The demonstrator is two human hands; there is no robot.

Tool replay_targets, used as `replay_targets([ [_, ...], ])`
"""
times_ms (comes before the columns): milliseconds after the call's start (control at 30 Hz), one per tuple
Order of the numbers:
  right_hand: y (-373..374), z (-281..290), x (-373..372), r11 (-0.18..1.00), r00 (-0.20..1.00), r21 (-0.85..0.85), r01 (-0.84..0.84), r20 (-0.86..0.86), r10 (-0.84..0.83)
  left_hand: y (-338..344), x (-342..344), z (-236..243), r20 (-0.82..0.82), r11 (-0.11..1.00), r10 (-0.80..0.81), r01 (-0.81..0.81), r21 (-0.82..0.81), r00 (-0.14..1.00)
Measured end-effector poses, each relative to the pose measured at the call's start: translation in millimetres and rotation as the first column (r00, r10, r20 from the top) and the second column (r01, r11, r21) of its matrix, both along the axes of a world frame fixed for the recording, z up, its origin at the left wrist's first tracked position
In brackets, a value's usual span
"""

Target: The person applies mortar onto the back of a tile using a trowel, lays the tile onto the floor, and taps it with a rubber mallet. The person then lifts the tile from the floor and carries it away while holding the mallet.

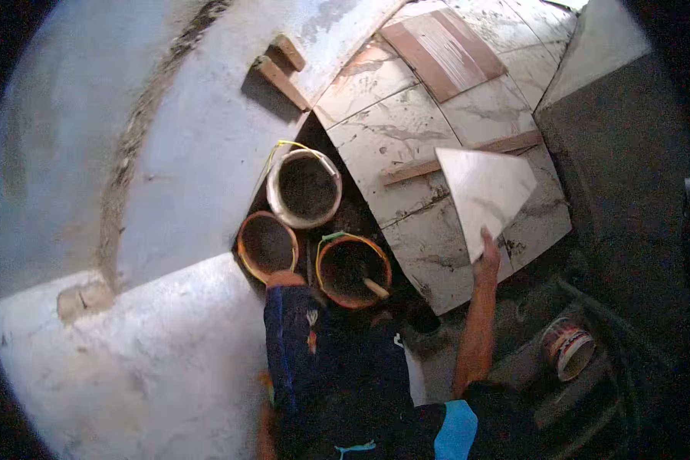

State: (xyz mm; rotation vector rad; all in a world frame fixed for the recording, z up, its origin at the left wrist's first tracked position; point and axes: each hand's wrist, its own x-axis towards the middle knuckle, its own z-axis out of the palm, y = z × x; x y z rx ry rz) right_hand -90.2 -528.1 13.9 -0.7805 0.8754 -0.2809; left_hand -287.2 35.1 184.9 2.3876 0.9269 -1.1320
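Observation:
My right hand (487, 259) reaches forward at the right, its fingers closed on the narrow end of a cut marble-patterned tile piece (492, 184). The piece is tilted over the tiled floor (406, 130), partly covering a wooden strip (414, 172). Of my left arm (266, 431) only a dark bit shows at the lower edge, beside my leg; that hand's fingers cannot be made out. In front of my knees stand a white bucket (307, 224) with a yellow handle and two orange-rimmed buckets (243, 257). A wooden handle (376, 288) sticks out of the right one.
Two wood blocks (282, 80) rest by the pale wall (184, 184) at the far left. A brown striped board or tile (445, 55) lies on the far tiles. A small printed tub (569, 351) lies tipped at the right, near a dark hose-like line (590, 299).

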Motion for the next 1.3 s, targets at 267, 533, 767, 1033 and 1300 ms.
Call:
replay_targets([
  [267,50.3,99.4,-173.4,0.971,0.916,-0.155,-0.183,-0.385,0.111,24.9,-5.7,-31.4,-0.004,0.982,-0.187,0.187,-0.024,0.982],
  [533,40.4,95.4,-228.1,0.851,0.726,-0.328,-0.41,-0.683,0.086,40.1,24.3,-57.5,0.053,0.946,-0.318,0.32,-0.042,0.947],
  [767,40.1,97.7,-228.4,0.861,0.685,-0.286,-0.421,-0.722,0.095,79.0,57.3,-101.7,0.145,0.865,-0.495,0.501,-0.011,0.857],
  [1033,63.0,162.2,-143.3,0.757,0.516,-0.294,-0.583,-0.854,0.065,71.1,203.4,-84.1,0.303,0.727,-0.678,0.672,0.141,0.67],
  [1300,86.7,280.4,-20.4,0.767,0.185,-0.023,-0.641,-0.975,0.126,-11.3,493.8,15.8,0.041,0.735,-0.668,0.667,-0.123,0.743],
])
